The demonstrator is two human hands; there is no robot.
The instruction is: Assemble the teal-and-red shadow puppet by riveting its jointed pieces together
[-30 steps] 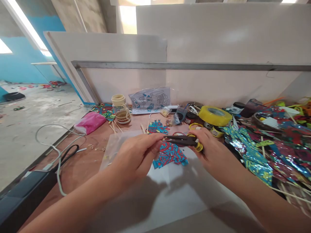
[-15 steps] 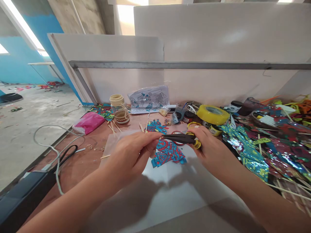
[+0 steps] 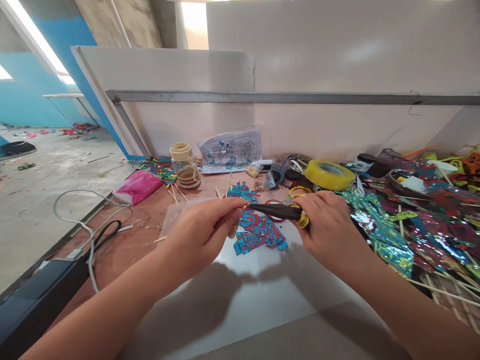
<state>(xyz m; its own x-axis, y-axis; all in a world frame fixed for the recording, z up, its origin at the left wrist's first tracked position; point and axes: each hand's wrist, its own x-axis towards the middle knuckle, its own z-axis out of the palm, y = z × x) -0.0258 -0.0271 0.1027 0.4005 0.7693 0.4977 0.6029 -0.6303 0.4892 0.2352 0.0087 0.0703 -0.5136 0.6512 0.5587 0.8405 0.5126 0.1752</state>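
My right hand (image 3: 322, 220) is wrapped round a pair of scissors (image 3: 279, 210) with dark blades and yellow handles. The blades point left and look closed, or nearly so. Their tips meet the fingertips of my left hand (image 3: 210, 225), which pinches a tiny pale bit (image 3: 245, 206); its kind is too small to tell. Just below the blades, a patterned blue-and-red cut-out figure (image 3: 260, 235) lies on a white sheet (image 3: 225, 320). Behind it is a second blue patterned piece (image 3: 242, 191). A thin wooden stick (image 3: 160, 240) shows left of my left hand, its other end hidden.
A roll of yellow tape (image 3: 330, 175) and shiny patterned pieces (image 3: 382, 230) crowd the right. At the back stand a jar (image 3: 180, 157) and a bagged printed sheet (image 3: 230, 152). A pink bag (image 3: 137, 187), a white cable (image 3: 90, 240) and a black box (image 3: 45, 300) lie left.
Both hands and the scissors have shifted very slightly left and up in the view. The right hand has turned a little, and the blades lie nearer to level. The grips stay the same.
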